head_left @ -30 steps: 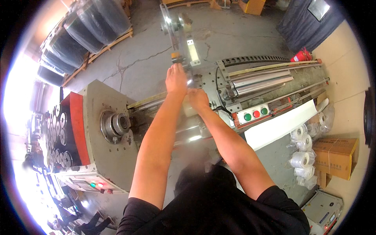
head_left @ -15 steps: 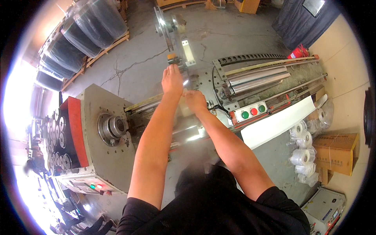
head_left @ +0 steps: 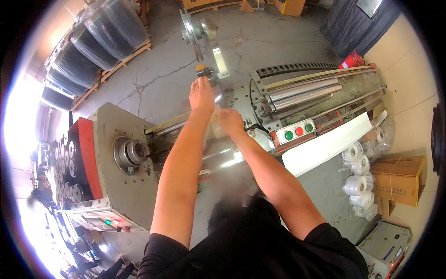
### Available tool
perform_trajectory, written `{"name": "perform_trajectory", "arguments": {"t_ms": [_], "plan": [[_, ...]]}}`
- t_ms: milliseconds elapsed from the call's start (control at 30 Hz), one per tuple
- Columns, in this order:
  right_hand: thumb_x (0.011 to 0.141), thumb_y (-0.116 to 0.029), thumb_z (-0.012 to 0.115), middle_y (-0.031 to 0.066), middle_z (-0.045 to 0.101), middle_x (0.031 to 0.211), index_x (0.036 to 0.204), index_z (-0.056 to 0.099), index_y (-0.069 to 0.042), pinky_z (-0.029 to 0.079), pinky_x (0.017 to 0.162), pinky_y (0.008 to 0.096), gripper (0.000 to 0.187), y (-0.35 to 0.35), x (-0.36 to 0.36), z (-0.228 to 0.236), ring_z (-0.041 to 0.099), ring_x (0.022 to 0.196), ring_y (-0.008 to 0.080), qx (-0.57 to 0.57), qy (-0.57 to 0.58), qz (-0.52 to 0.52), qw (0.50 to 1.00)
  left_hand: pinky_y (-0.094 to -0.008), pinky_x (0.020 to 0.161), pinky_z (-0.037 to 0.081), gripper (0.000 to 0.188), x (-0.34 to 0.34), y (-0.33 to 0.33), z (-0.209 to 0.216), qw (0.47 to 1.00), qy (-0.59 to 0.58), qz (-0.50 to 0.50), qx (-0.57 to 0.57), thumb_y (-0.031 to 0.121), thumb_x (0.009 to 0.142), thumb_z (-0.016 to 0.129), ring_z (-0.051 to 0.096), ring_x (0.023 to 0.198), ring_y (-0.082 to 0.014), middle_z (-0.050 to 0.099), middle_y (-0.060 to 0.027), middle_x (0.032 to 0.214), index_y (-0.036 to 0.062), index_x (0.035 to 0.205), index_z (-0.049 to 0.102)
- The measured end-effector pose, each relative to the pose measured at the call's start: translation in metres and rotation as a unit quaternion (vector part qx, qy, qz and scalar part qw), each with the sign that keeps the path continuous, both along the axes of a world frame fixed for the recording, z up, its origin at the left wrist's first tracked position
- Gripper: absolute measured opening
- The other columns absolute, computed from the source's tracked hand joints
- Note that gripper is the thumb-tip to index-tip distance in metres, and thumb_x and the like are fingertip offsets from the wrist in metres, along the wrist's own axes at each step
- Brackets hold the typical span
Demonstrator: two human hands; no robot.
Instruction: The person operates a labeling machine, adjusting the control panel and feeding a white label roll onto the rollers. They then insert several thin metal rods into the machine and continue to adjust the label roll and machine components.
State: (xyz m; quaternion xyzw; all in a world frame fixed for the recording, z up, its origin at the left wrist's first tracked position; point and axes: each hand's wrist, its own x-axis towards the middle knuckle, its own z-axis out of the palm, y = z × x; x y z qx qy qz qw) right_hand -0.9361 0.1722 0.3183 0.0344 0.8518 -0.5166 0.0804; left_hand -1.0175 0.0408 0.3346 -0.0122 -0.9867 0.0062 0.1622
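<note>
Both arms reach forward over a grey machine. My left hand (head_left: 202, 96) is closed, its fingertips bunched just below a small dark fitting with an orange top (head_left: 203, 71). Lower and to the right, my right hand (head_left: 230, 122) is curled closed beside a pale, translucent strip (head_left: 216, 125). Whatever either hand grips is hidden by the fingers. Beyond the left hand stands a metal arm with a shiny wheel (head_left: 189, 31) and a pale plate (head_left: 220, 61). A blurred patch covers the part below my hands.
A machine housing with a round chuck (head_left: 132, 151) stands left. At right are steel rollers (head_left: 304, 93), a button box (head_left: 296, 132) with green and red buttons, and a white sheet (head_left: 325, 146). Wrapped rolls (head_left: 357, 185), a cardboard box (head_left: 397, 180) and a fire extinguisher (head_left: 353, 60) lie farther right.
The whole view has shifted slightly. My hands keep nearly the same place and closed shape at the machine.
</note>
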Motion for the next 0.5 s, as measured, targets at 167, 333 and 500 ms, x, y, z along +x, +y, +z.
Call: {"name": "perform_trajectory", "arguments": {"t_ms": [167, 333, 500], "plan": [[0.09, -0.027, 0.058, 0.0169, 0.076, 0.1, 0.105, 0.079, -0.012, 0.054, 0.088, 0.0413, 0.031, 0.005, 0.002, 0.002, 0.071, 0.096, 0.0334, 0.009, 0.006, -0.011, 1.0, -0.039, 0.119, 0.036, 0.042, 0.002, 0.009, 0.006, 1.0, -0.007, -0.001, 0.017, 0.013, 0.1, 0.048, 0.051, 0.137, -0.0275, 0.055, -0.014, 0.143, 0.0005, 0.14, 0.051], [0.09, -0.029, 0.057, 0.0173, 0.076, 0.092, 0.105, 0.079, -0.01, 0.054, 0.085, 0.0426, 0.032, 0.009, 0.0, 0.0, 0.073, 0.089, 0.0335, 0.007, -0.015, 0.006, 1.0, -0.037, 0.116, 0.038, 0.054, 0.0, 0.009, 0.008, 0.999, -0.012, -0.011, 0.029, 0.003, 0.09, 0.06, 0.05, 0.134, -0.0303, 0.053, -0.0152, 0.141, -0.0001, 0.142, 0.046], [0.09, -0.03, 0.055, 0.0181, 0.075, 0.093, 0.104, 0.078, -0.009, 0.053, 0.086, 0.044, 0.034, 0.013, 0.0, -0.002, 0.072, 0.092, 0.0352, 0.032, 0.024, 0.002, 0.999, -0.0373, 0.114, 0.04, 0.052, 0.006, 0.017, 0.019, 0.999, -0.021, -0.021, 0.027, 0.002, 0.088, 0.061, 0.051, 0.133, -0.0311, 0.053, -0.0155, 0.14, -0.0003, 0.139, 0.048]]}}
